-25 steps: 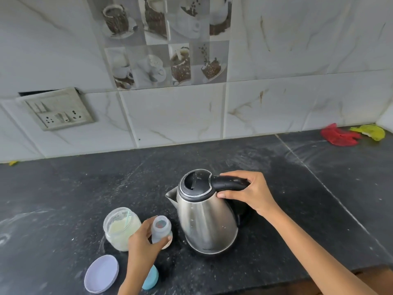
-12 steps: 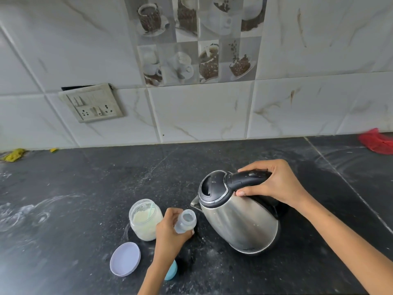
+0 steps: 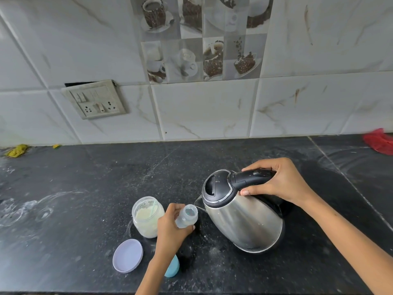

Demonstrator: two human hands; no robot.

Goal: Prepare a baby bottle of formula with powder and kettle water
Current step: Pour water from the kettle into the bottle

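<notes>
Bottle tilted, gripped by my left hand | kettle at its 3 o'clock, spout at the mouth | my right hand wraps the handle.

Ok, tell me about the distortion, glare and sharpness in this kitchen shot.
Head view: wide-angle lens bows the wall tile lines near the edges; soft, even light with faint shadows; mild reflections on the steel kettle and glossy tiles; the kettle, baby bottle and powder jar are reasonably sharp, the red item at far right is cropped.
</notes>
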